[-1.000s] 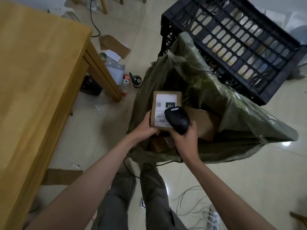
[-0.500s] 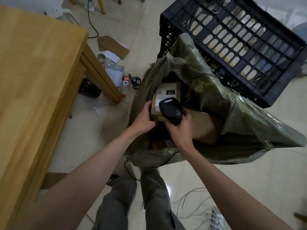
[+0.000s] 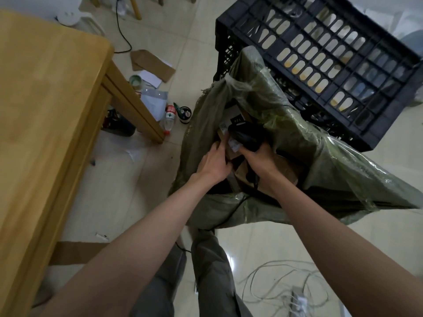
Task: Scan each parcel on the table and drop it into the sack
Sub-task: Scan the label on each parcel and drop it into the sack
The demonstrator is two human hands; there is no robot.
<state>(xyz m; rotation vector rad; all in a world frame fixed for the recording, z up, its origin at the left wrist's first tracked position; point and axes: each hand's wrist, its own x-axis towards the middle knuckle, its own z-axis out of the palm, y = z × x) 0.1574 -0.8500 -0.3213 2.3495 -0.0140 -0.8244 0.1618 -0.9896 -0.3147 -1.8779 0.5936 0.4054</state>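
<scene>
A small brown parcel [image 3: 231,123] with a white label lies tilted inside the mouth of the green sack [image 3: 343,179] on the floor. My left hand [image 3: 214,162] reaches into the sack and holds the parcel's near left edge. A black corded scanner [image 3: 248,137] is gripped by my right hand [image 3: 259,157], just over the parcel and hiding much of it. Other brown boxes [image 3: 286,168] lie deeper in the sack. The part of the wooden table [image 3: 45,110] in view on the left shows no parcel.
A black plastic crate [image 3: 320,53] stands right behind the sack. By the table leg lie a plastic bottle [image 3: 169,117], tape rolls, a mailer and cardboard scraps. White cables [image 3: 286,284] and a power strip sprawl on the tiled floor by my legs.
Both hands have moved forward and down into the sack. The parcel went from flat above the opening to tilted inside it, with the scanner still over its label.
</scene>
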